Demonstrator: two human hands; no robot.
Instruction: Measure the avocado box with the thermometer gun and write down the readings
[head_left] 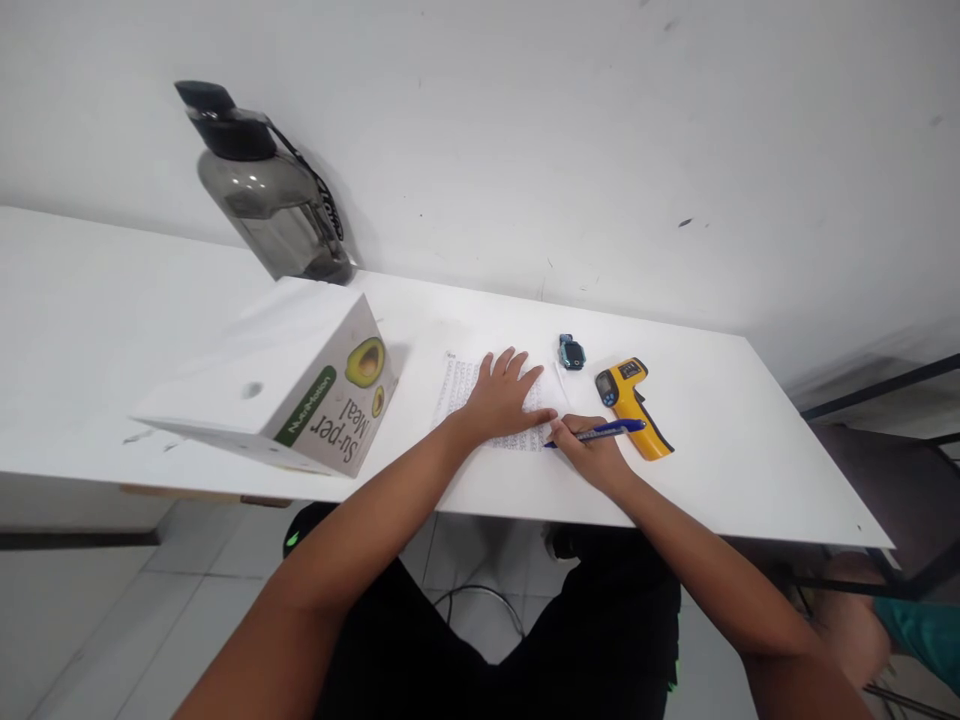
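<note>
1. Paper point(456, 382), covered in rows of small marks too small to read, lies flat on the white table point(750, 450); landmark for all below
2. Left hand point(504, 400): palm down on the paper, fingers spread wide, holding nothing; hides much of the rows
3. Right hand point(598, 458): at the paper's right near corner, fingers closed round a blue pen point(600, 432); pen slants, tip end toward the paper, contact of tip cannot be told
4. Watch point(572, 352): right of the paper, toward its far side
5. Yellow thermometer point(637, 410): right of the paper, farther out than the watch
6. Box point(326, 410), avocado print on side: left of the paper, apart from it
7. Bottle point(274, 205), dark lid, upright: beyond the paper, far left, behind the box
</note>
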